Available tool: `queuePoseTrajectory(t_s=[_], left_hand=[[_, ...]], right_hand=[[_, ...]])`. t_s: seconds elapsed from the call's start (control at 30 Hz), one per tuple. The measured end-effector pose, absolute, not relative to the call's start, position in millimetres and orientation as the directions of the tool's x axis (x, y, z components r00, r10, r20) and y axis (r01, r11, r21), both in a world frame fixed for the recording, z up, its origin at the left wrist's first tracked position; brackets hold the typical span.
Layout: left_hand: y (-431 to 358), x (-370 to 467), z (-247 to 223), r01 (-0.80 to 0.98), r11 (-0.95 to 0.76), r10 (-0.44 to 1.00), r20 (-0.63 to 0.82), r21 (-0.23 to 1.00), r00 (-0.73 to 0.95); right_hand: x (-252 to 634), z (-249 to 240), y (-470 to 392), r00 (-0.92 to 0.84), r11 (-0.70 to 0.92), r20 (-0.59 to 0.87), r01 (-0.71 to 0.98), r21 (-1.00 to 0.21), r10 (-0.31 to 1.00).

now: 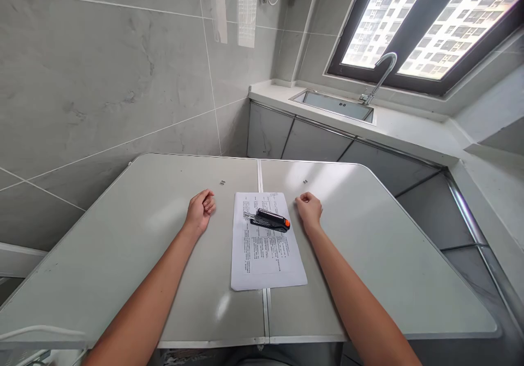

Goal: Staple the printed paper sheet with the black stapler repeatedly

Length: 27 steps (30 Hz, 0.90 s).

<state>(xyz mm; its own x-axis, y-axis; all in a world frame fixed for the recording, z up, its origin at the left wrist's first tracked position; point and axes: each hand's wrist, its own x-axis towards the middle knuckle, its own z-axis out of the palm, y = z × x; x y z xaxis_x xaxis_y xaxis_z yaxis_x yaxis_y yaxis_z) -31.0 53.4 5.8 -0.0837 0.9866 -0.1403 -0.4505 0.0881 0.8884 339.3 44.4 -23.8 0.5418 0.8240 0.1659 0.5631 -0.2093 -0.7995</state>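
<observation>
Printed white paper (266, 268) lies across the seam of the folding table (196, 311). On top of it rests a black stapler (268, 220) with an orange end at the right, its parts swung apart at the left. My left hand (200, 210) lies on the table left of the paper, fingers curled in, apart from the sheet. Just off the paper's right edge is my right hand (309, 209), also curled on the tabletop. Small staple pieces (222, 182) lie beyond my left hand, and more staple bits (305, 181) beyond my right one. Neither hand touches the stapler.
Behind the table, a counter (413, 134) holds a sink (335, 106) with a curved faucet (385, 74) under a window. A grey tiled wall (102, 71) stands at the left. White cables (45, 329) show at the lower left.
</observation>
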Motion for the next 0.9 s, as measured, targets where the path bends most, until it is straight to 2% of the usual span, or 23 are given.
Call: queuePoseTrajectory(t_s=[0.07, 0.17, 0.27, 0.37, 0.47, 0.6, 0.83, 0.9], left_hand=[[55, -38, 3, -0.333, 0.057, 0.977, -0.121, 0.941, -0.175], [56, -46, -2, 0.025, 0.013, 0.944, -0.004, 1.0, -0.329], [60, -48, -6, 0.421, 0.022, 0.918, 0.149, 0.907, -0.369], [73, -43, -9, 0.645, -0.034, 0.943, 0.238, 0.763, -0.232], [94, -33, -9, 0.704, -0.141, 0.961, 0.267, 0.696, -0.073], [110, -20, -14, 0.727, -0.242, 0.957, 0.284, 0.643, 0.068], [83, -12, -24, 0.812, -0.199, 0.938, 0.346, 0.548, -0.004], [68, -12, -21, 0.799, -0.188, 0.934, 0.356, 0.571, -0.035]], right_hand=[[322, -20, 35, 0.479, -0.09, 0.269, 0.602, -0.793, 0.836], [307, -11, 25, 0.356, 0.16, 0.422, 0.576, -0.801, 0.834], [302, -2, 19, 0.068, 0.41, 0.511, 0.509, -0.757, 0.857], [301, 4, 14, -0.256, 0.573, 0.513, 0.388, -0.721, 0.819], [299, 5, 11, -0.472, 0.655, 0.486, 0.314, -0.688, 0.736], [294, 3, 7, -0.472, 0.65, 0.463, 0.399, -0.647, 0.75], [286, -2, 7, -0.424, 0.644, 0.488, 0.429, -0.633, 0.762], [285, -2, 8, -0.41, 0.641, 0.494, 0.427, -0.638, 0.766]])
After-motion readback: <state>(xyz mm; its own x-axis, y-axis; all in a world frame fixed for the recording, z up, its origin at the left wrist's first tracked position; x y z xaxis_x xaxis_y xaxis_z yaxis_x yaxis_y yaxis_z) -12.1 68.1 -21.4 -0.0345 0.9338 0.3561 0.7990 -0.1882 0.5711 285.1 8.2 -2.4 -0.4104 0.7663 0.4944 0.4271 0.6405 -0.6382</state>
